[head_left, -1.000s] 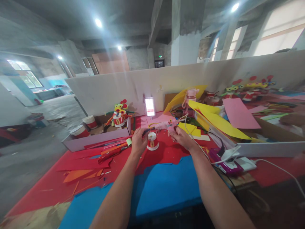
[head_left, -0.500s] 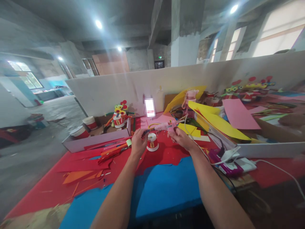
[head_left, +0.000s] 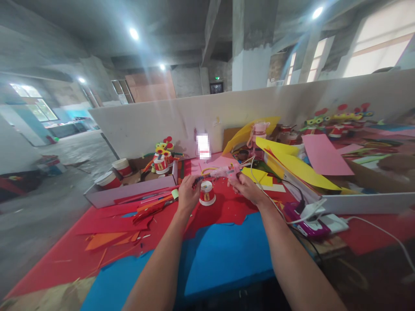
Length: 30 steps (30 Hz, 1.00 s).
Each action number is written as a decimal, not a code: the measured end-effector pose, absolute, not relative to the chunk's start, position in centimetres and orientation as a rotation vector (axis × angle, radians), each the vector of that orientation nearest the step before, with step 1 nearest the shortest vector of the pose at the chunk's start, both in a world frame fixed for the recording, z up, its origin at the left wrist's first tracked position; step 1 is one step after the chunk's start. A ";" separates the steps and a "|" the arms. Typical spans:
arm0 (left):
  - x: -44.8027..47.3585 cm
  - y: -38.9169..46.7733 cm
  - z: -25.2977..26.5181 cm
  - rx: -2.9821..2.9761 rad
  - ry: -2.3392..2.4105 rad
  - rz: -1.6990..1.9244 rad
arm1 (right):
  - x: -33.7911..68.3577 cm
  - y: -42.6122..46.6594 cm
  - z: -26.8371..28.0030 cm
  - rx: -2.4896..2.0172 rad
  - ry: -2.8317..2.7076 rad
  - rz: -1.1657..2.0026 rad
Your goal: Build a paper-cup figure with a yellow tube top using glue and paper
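Pink plastic makes up the glue gun (head_left: 229, 171), which the right hand (head_left: 245, 186) grips by its handle, fingers curled round it. It hangs over the middle of the table, its nozzle pointing left towards the other hand. The left hand (head_left: 189, 191) has its fingertips drawn together, pinching a small dark-blue strip (head_left: 200, 177) (its far end is too blurred to make out). Nozzle and strip sit very close; whether they touch, I cannot tell.

Just below the strip, between the two hands, a red-and-white paper cup (head_left: 206, 194) stands upside down, its wide rim on the red sheet (head_left: 231, 209). Nearer the person, a blue sheet (head_left: 227, 248) covers the front of the table, partly under the forearms. Left of the hands lie orange scraps (head_left: 106, 240), and behind them a shallow box (head_left: 136, 193) holds more cups and a toy figure (head_left: 161, 160) with a yellow head and striped arms.

To the right, a white cord (head_left: 254, 172) runs down past the right hand, close to a purple power strip (head_left: 306, 221). Beyond that, large yellow paper (head_left: 301, 168) and a pink sheet (head_left: 327, 155) lean over an open box (head_left: 369, 204). Behind everything stands a pale board (head_left: 155, 119).
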<state>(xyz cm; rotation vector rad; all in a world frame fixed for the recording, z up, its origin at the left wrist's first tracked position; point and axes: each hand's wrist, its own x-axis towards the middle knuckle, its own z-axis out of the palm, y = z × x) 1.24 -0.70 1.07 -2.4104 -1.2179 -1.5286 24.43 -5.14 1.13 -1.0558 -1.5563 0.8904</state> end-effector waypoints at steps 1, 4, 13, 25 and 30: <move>1.2 -0.7 1.1 -2.411 -1.222 -1.530 | 24.4 -5.2 1.2 -1.051 -1.552 0.896; 1.2 -0.6 1.0 -2.407 -1.231 -1.531 | 24.3 -5.2 1.2 -1.047 -1.539 0.908; 1.3 -0.7 1.0 -2.410 -1.236 -1.532 | 24.4 -5.1 1.0 -1.053 -1.529 0.894; 1.3 -0.7 1.1 -2.419 -1.235 -1.522 | 24.3 -5.2 1.2 -1.052 -1.529 0.898; 1.3 -0.5 0.9 -2.417 -1.332 -1.696 | 24.5 -5.4 1.5 -1.015 -1.503 0.958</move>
